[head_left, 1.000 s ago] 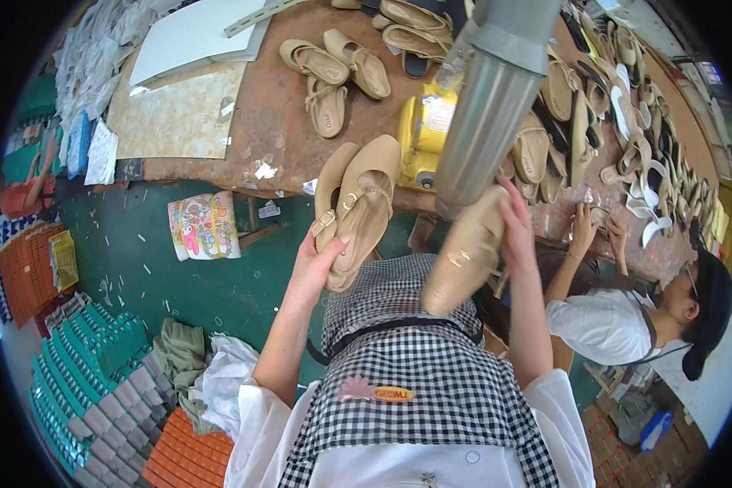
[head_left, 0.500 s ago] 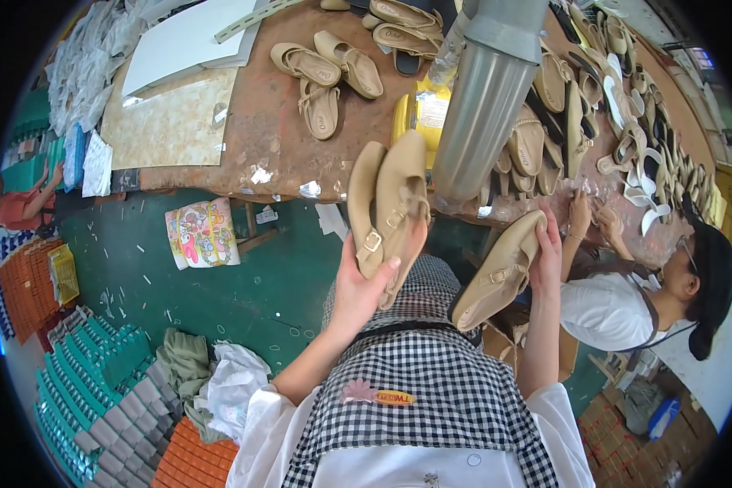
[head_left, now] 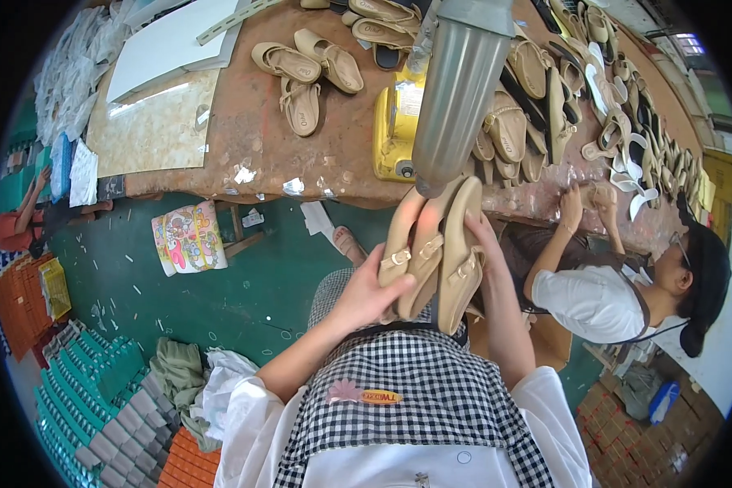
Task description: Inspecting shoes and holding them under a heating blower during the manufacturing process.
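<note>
Just off the near edge of the worktop [head_left: 244,122], beside the grey pipe [head_left: 455,89], the left hand [head_left: 366,297] and right hand [head_left: 481,244] press three tan sandals [head_left: 431,256] together, soles upright. Left fingers wrap the outer sandal; right fingers clasp the other side (buckles face the camera).

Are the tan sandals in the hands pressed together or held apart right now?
Together: the tan sandals stand on edge side by side, touching, left hand beneath, right hand against the outer one.

Tan sandals [head_left: 431,252], black-and-white checked apron [head_left: 415,390], brown worktable [head_left: 252,122], green floor [head_left: 220,301], yellow box [head_left: 394,122].
</note>
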Available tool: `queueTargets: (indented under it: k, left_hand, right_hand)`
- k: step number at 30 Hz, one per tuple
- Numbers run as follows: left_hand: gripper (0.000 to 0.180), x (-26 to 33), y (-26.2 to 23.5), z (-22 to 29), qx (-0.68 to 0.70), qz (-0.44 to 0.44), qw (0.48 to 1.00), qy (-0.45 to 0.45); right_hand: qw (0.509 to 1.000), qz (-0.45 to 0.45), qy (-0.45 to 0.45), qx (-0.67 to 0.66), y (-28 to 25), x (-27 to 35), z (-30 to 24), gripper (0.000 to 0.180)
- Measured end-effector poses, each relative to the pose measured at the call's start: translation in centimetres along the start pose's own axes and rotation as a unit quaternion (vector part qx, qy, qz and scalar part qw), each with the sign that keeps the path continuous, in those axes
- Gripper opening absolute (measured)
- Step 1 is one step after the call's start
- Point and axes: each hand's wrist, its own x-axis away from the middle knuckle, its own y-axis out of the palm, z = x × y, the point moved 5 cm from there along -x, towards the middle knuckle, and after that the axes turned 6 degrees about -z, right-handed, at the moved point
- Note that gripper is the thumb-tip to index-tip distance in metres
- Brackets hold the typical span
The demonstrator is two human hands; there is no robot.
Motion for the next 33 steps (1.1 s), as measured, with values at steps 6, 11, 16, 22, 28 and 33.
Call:
queueTargets:
  k: [6, 11, 16, 22, 28, 33]
  left_hand:
    - [0.058, -1.0, -4.4, -0.3, 0.063, 0.122, 0.99, -0.034]
    - [0.068, -3.6, -3.9, 0.9, 0.105, 0.114, 0.987, 0.039]
    - [0.072, -4.4, -2.3, 2.4, 0.032, 0.112, 0.988, 0.105]
    - [0.05, -2.0, -3.0, -0.1, -0.125, 0.025, 0.991, 0.041]
    - [0.056, 1.4, -8.4, -4.4, 0.066, 0.068, 0.99, -0.108]
    - [0.054, -3.2, -16.3, 2.5, 0.103, 0.188, 0.977, -0.02]
  right_hand:
    - [0.974, 0.106, -0.114, -0.166, -7.6, 2.4, -1.1, 0.043]
    - [0.945, 0.03, -0.111, -0.307, -8.6, 5.2, -4.3, 0.041]
    - [0.95, 0.047, -0.123, -0.283, -7.2, 5.6, -5.1, 0.041]
    - [0.979, 0.128, -0.156, -0.023, -0.9, 2.0, -1.0, 0.039]
    - [0.998, -0.052, 0.009, -0.02, 7.0, -0.1, 2.0, 0.055]
    - [0.92, 0.201, -0.231, 0.244, -5.9, -3.5, -8.4, 0.041]
